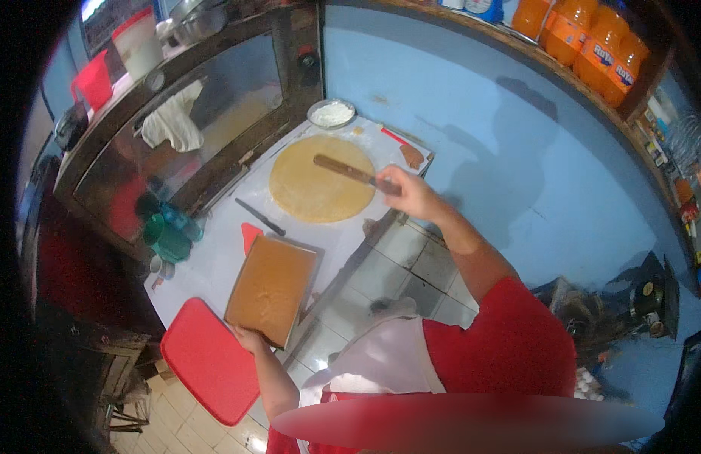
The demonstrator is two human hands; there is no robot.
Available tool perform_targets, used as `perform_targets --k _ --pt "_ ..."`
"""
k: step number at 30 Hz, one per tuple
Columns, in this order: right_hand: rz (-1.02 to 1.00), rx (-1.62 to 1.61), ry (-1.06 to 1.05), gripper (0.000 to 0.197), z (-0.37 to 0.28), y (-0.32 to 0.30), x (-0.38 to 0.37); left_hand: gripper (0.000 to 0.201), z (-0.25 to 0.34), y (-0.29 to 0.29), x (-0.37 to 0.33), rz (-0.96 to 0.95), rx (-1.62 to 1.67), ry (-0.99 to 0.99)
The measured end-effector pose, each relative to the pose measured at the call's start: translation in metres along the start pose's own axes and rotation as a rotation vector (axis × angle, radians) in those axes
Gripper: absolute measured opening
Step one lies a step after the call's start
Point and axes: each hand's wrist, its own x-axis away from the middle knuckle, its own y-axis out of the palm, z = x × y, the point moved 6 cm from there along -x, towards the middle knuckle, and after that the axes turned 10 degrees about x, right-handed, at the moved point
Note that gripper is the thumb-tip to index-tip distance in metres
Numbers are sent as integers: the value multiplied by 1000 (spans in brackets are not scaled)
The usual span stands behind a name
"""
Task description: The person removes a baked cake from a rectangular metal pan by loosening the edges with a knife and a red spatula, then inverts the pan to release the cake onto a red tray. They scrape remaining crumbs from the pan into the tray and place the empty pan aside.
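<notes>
My right hand grips the dark handle of a palette knife. Its flat, brownish blade is above the right half of a large round of rolled yellow dough; whether it touches cannot be made out. Lower down, my left hand is closed on the near left corner of a rectangular baking pan, some fingers hidden. A brown, smooth-topped sheet like cake or filling fills the pan. Between pan and dough lie a dark-handled knife and a red scraper-like piece.
A red tray sits left of the pan. A flour bowl stands at the table's far end, near a red-handled tool. Green containers and a cup line the left edge. A blue wall rises beyond.
</notes>
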Motion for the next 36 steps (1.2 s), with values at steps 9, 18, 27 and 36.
perform_targets --k 9,18,27,36 --pt "514 692 -258 41 -14 -243 -101 73 0 -8 100 329 378 -219" --pt "576 1008 -266 31 48 -463 -208 68 -13 16 158 296 494 -426" --pt "512 1105 61 40 128 -507 -234 95 -13 60 219 602 673 -473" --pt "967 898 -523 35 30 -432 -187 88 -40 9 215 467 357 -518"
